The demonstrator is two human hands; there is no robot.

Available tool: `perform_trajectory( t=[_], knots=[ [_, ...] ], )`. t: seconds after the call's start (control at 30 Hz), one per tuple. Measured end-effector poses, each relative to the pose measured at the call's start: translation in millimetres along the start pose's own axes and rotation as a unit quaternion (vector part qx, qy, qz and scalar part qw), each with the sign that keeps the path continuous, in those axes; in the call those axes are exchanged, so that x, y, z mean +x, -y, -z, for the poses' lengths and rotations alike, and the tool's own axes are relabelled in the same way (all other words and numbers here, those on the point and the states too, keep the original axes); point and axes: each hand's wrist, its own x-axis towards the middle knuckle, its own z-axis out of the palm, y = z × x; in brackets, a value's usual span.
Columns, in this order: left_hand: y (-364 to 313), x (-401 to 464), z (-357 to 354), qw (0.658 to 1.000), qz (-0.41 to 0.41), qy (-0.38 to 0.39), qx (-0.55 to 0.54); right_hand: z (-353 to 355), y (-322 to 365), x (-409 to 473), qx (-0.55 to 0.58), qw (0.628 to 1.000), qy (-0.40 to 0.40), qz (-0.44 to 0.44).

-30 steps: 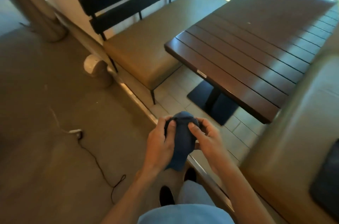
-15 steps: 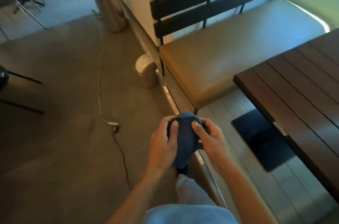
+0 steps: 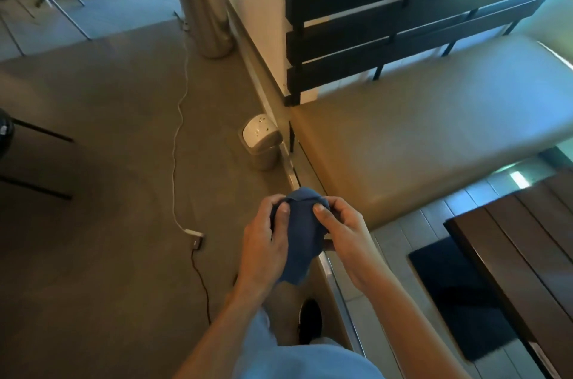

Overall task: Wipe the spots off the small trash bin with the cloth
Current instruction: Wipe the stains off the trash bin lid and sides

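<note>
A small grey trash bin [image 3: 262, 143] with a pale, spotted swing lid stands on the floor beside the bench corner, some way ahead of my hands. I hold a bunched blue cloth [image 3: 300, 233] in front of me at waist height. My left hand [image 3: 265, 242] grips its left side with the thumb on top. My right hand [image 3: 341, 233] grips its right side, thumb pressed into the fabric. Both hands are well short of the bin.
A padded bench [image 3: 418, 136] with a dark slatted back [image 3: 403, 22] stands to the right. A dark wooden table [image 3: 527, 254] is at lower right. A white cable and adapter [image 3: 193, 234] lie on the floor to the left. A metal column [image 3: 198, 0] rises behind.
The view has swung left and moved forward. The bin now sits nearer and more central. Both hands still hold the cloth the same way.
</note>
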Motion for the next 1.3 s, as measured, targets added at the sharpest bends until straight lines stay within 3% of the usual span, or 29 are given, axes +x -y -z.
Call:
perform_trajectory(
  t=[0.63,0.9,1.13,1.3],
  knots=[
    [41,292,156,0.997,-0.031,0.054,0.052,-185,106,225,0.064,0.997,-0.034,-0.024],
    [51,386,158,0.994,-0.048,0.071,0.063,-201,131,305,0.089,0.993,-0.071,-0.043],
    [51,485,151,0.979,-0.085,0.130,0.129,-197,165,395,0.122,0.989,-0.063,-0.055],
    [38,549,142,0.960,-0.100,0.213,0.151,-190,197,449,0.137,0.985,-0.077,-0.064]
  ],
)
